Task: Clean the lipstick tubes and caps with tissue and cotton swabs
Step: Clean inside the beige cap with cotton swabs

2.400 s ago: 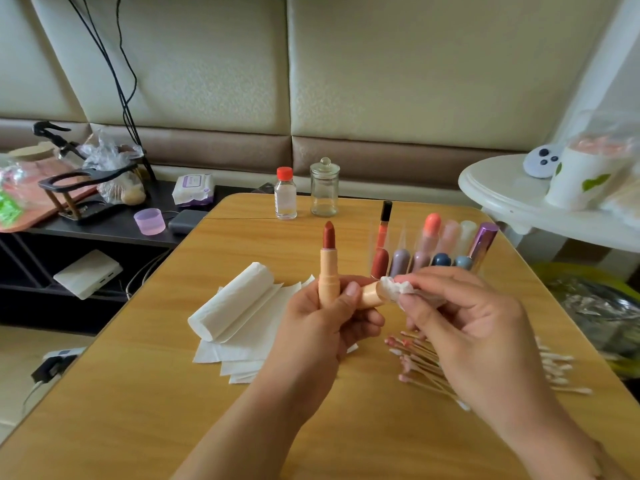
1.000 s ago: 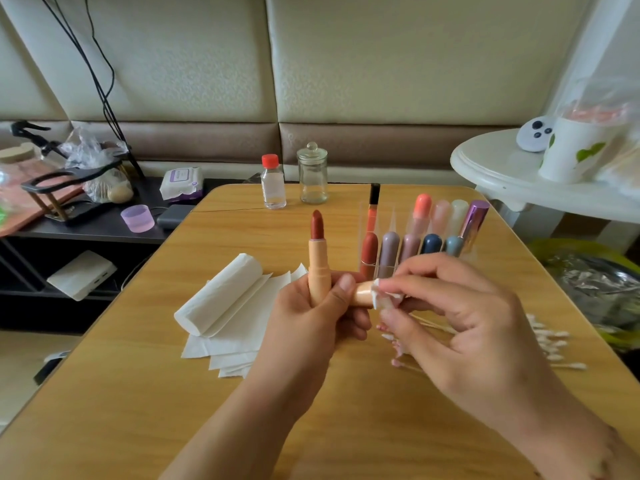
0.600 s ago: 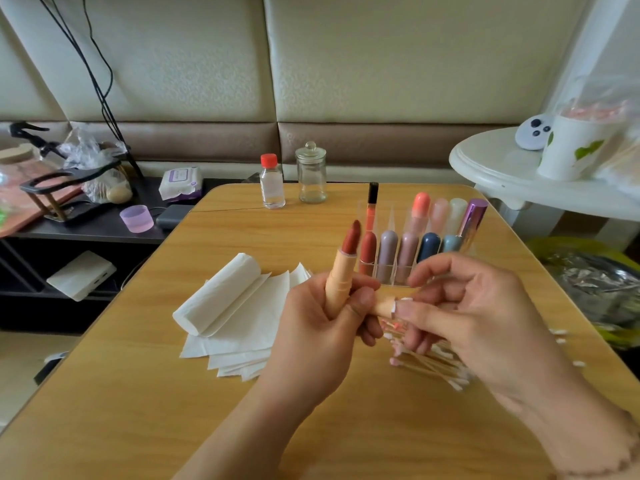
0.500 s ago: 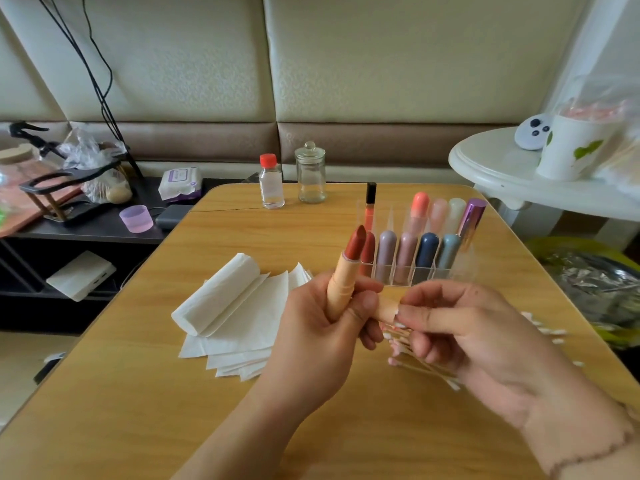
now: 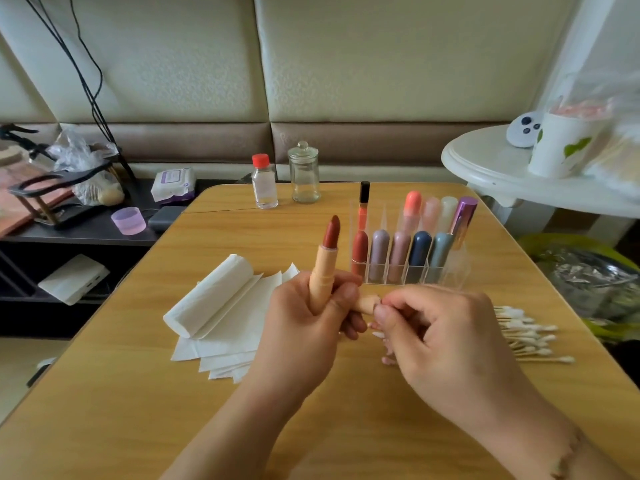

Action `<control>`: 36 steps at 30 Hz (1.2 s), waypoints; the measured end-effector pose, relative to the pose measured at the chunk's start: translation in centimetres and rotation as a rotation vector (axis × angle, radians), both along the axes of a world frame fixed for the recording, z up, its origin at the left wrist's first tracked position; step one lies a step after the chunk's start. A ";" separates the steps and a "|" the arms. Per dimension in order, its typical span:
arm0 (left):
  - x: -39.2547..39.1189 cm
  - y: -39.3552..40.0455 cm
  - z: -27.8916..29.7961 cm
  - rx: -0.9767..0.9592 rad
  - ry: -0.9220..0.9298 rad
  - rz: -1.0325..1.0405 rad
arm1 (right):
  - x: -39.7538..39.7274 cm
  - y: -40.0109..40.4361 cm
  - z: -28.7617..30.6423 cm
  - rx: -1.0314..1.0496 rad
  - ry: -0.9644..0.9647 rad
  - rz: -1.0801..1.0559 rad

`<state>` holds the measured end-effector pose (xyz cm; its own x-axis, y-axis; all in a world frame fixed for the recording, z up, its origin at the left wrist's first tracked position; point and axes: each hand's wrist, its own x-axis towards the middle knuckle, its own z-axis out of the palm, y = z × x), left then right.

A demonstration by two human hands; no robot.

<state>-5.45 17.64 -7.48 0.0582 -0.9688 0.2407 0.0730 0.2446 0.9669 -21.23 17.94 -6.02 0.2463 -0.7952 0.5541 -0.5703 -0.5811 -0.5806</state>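
Observation:
My left hand [image 5: 301, 327] grips a peach lipstick tube [image 5: 323, 271] upright, its brown-red bullet [image 5: 331, 232] wound out. The same hand's fingers hold the peach cap [image 5: 366, 303] pointing right. My right hand [image 5: 446, 337] is curled, thumb and forefinger pinched at the cap's open end on a small tissue piece that is almost fully hidden. Folded tissue sheets and a tissue roll [image 5: 214, 299] lie left of my hands. Cotton swabs [image 5: 526, 336] lie in a pile at the right. A clear organizer [image 5: 453, 268] behind my hands holds several capped lipsticks [image 5: 420, 249].
At the wooden table's [image 5: 138, 410] far edge stand a red-capped bottle [image 5: 265, 183] and a glass jar [image 5: 304, 178]. A white side table [image 5: 502, 181] with a paper cup [image 5: 557, 150] is at right, a foil-lined green bin [image 5: 588, 278] below it. A cluttered dark shelf [image 5: 86, 230] is at left.
The lipstick tube tipped right, then came back nearly upright. My right hand's fingers have curled tighter at the cap's end, and the white tissue piece seen earlier is now almost hidden.

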 end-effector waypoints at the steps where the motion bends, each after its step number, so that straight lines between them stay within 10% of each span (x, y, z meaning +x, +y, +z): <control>1: 0.0 0.0 0.0 -0.020 -0.016 -0.007 | 0.1 0.1 0.1 0.077 -0.068 -0.007; 11: -0.1 0.0 -0.5 -0.125 -0.114 -0.063 | 0.7 -0.2 1.9 1.301 -1.167 0.093; 21: -0.4 -0.4 -0.2 -0.125 -0.074 -0.049 | -0.2 -0.5 2.2 1.439 -1.524 0.233; 24: -0.3 -0.3 0.0 -0.110 -0.003 -0.032 | -0.1 -0.4 2.2 1.254 -1.197 0.195; 30: 0.0 -0.3 0.1 -0.046 0.041 0.002 | -1.0 -0.3 0.3 0.038 -0.200 0.044; 36: 0.0 -0.2 -0.1 -0.001 0.075 -0.009 | -0.6 -0.8 -0.7 -0.262 0.113 -0.024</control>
